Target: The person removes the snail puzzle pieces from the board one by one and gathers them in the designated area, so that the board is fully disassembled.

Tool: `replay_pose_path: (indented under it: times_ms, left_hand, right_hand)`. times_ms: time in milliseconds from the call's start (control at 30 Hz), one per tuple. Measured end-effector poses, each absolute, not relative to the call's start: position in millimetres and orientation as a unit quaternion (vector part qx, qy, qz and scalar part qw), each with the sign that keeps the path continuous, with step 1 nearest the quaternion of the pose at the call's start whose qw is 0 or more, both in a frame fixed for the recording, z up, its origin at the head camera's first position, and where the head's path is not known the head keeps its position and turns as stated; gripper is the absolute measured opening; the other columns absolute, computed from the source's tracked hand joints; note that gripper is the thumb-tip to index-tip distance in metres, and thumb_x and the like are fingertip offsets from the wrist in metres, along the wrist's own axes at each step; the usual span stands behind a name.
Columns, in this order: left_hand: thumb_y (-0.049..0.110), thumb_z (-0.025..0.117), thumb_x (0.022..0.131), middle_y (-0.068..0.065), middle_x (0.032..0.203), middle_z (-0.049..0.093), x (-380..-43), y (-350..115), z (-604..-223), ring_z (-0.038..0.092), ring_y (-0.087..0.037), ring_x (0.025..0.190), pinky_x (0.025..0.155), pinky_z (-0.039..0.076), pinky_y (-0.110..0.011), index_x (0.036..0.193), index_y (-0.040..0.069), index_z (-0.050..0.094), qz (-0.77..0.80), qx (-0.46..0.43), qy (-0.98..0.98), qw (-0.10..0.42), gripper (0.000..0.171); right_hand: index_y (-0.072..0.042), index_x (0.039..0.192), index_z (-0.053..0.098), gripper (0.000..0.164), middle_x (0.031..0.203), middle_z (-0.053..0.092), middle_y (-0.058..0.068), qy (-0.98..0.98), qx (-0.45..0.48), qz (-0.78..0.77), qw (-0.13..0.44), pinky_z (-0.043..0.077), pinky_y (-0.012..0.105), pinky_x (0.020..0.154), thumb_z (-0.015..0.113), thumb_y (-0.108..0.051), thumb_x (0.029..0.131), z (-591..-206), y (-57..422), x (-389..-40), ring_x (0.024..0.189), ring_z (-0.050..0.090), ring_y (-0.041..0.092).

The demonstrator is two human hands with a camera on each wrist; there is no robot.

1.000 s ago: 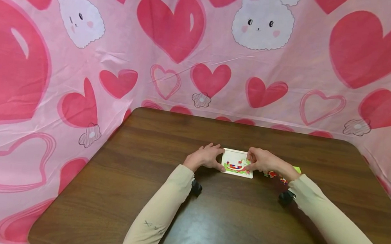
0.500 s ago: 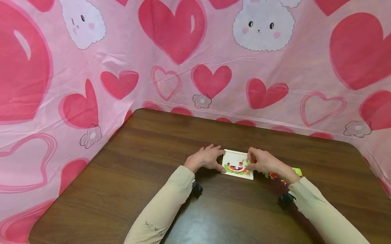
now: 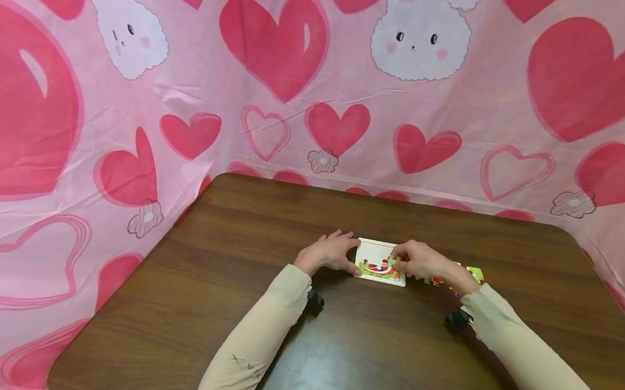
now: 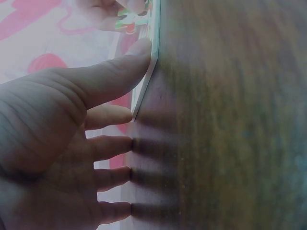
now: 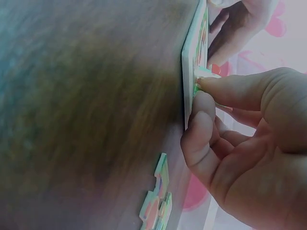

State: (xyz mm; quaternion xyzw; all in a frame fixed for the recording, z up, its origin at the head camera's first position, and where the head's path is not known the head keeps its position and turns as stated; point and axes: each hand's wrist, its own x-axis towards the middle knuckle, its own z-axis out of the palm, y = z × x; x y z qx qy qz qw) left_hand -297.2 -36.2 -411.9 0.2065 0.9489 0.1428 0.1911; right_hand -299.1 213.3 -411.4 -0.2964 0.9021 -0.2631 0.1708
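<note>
A white puzzle tray (image 3: 370, 252) lies on the table, its near part filled with colourful joined pieces and its far part bare white. My left hand (image 3: 331, 250) rests at the tray's left side, thumb on the frame. In the left wrist view its fingers are straight, the index fingertip at the tray's corner and the others on the tabletop. My right hand (image 3: 422, 259) pinches a puzzle piece (image 5: 207, 73) between thumb and fingers, close over the right half of the tray. The fingers cover much of that piece.
Several loose puzzle pieces (image 3: 474, 273) lie on the brown wooden table (image 3: 309, 345) right of the tray, partly hidden under the right forearm. A pink heart-and-rabbit cloth (image 3: 281, 47) hangs behind the table and along its left side.
My right hand has shifted slightly left over the tray with the piece, and more of the loose pieces shows behind it. The left hand stays in place on the tray's left side.
</note>
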Motion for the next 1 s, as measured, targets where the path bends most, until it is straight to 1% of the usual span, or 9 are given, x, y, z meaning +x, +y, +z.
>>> replay_pose_path:
  times_ms: [167, 333, 400, 500, 633, 700, 767, 867, 1000]
  left_hand:
    - [0.049, 0.072, 0.085, -0.003, 0.164, 0.023, -299, -35, -414, 0.014, -0.029, 0.153, 0.123, 0.014, -0.053, 0.152, 0.024, 0.038, 0.143, 0.208, 0.949, 0.187, 0.079]
    - [0.05, 0.072, 0.085, -0.003, 0.164, 0.023, -300, -35, -415, 0.014, -0.029, 0.153, 0.123, 0.014, -0.053, 0.152, 0.024, 0.038, 0.142, 0.21, 0.949, 0.187, 0.08]
    - [0.05, 0.072, 0.085, -0.003, 0.164, 0.023, -300, -35, -415, 0.014, -0.029, 0.153, 0.123, 0.014, -0.053, 0.152, 0.024, 0.038, 0.143, 0.21, 0.949, 0.187, 0.08]
    - [0.05, 0.072, 0.085, -0.002, 0.165, 0.023, -300, -35, -415, 0.014, -0.029, 0.154, 0.123, 0.014, -0.053, 0.152, 0.024, 0.038, 0.142, 0.21, 0.949, 0.188, 0.08]
    - [0.05, 0.072, 0.085, -0.002, 0.165, 0.023, -300, -35, -414, 0.013, -0.029, 0.154, 0.123, 0.013, -0.053, 0.152, 0.024, 0.038, 0.145, 0.206, 0.949, 0.191, 0.08]
    - [0.05, 0.072, 0.085, -0.002, 0.165, 0.022, -300, -35, -414, 0.013, -0.029, 0.154, 0.123, 0.013, -0.053, 0.152, 0.024, 0.038, 0.147, 0.205, 0.948, 0.192, 0.08]
    - [0.05, 0.072, 0.085, -0.002, 0.165, 0.022, -300, -35, -414, 0.013, -0.028, 0.154, 0.123, 0.013, -0.053, 0.152, 0.024, 0.037, 0.148, 0.207, 0.948, 0.193, 0.08]
    - [0.049, 0.072, 0.085, -0.002, 0.165, 0.022, -300, -35, -414, 0.012, -0.029, 0.154, 0.123, 0.012, -0.053, 0.152, 0.024, 0.038, 0.153, 0.209, 0.947, 0.193, 0.08]
    - [0.048, 0.072, 0.085, -0.003, 0.165, 0.022, -299, -36, -413, 0.012, -0.029, 0.154, 0.123, 0.012, -0.054, 0.152, 0.023, 0.038, 0.157, 0.209, 0.946, 0.193, 0.08]
  right_hand:
    - [-0.006, 0.104, 0.069, 0.013, 0.069, 0.058, -0.001, 0.909, -0.277, -0.258, 0.171, 0.045, 0.026, 0.048, 0.062, -0.01, 0.094, -410, 212, -298, 0.054, 0.051, 0.009]
    - [-0.008, 0.093, 0.066, 0.004, 0.073, 0.058, -0.001, 0.924, -0.289, -0.216, 0.126, 0.04, 0.026, 0.057, 0.067, -0.01, 0.09, -412, 207, -296, 0.061, 0.049, 0.012]
    - [-0.008, 0.091, 0.066, 0.004, 0.074, 0.058, -0.002, 0.927, -0.295, -0.202, 0.112, 0.038, 0.026, 0.059, 0.067, -0.011, 0.089, -412, 205, -295, 0.063, 0.047, 0.011]
    - [-0.007, 0.089, 0.068, 0.003, 0.07, 0.057, -0.003, 0.929, -0.288, -0.202, 0.116, 0.038, 0.025, 0.058, 0.066, -0.01, 0.09, -410, 204, -294, 0.059, 0.046, 0.01]
    - [-0.007, 0.084, 0.066, 0.01, 0.064, 0.05, -0.005, 0.923, -0.297, -0.21, 0.129, 0.037, 0.025, 0.055, 0.063, -0.01, 0.093, -407, 205, -293, 0.054, 0.044, 0.009]
    - [-0.007, 0.086, 0.066, 0.01, 0.065, 0.051, -0.004, 0.919, -0.294, -0.22, 0.143, 0.039, 0.025, 0.054, 0.062, -0.011, 0.094, -406, 208, -292, 0.054, 0.046, 0.008]
    - [-0.008, 0.093, 0.067, 0.007, 0.068, 0.055, -0.003, 0.917, -0.285, -0.233, 0.157, 0.043, 0.026, 0.053, 0.063, -0.012, 0.095, -406, 212, -292, 0.054, 0.049, 0.009]
    - [-0.009, 0.102, 0.067, 0.01, 0.073, 0.059, -0.001, 0.914, -0.264, -0.256, 0.172, 0.046, 0.029, 0.05, 0.064, -0.014, 0.094, -406, 221, -289, 0.055, 0.053, 0.011]
    - [-0.01, 0.101, 0.065, 0.009, 0.072, 0.056, 0.0, 0.91, -0.248, -0.281, 0.178, 0.045, 0.029, 0.047, 0.066, -0.015, 0.093, -405, 233, -285, 0.054, 0.052, 0.013]
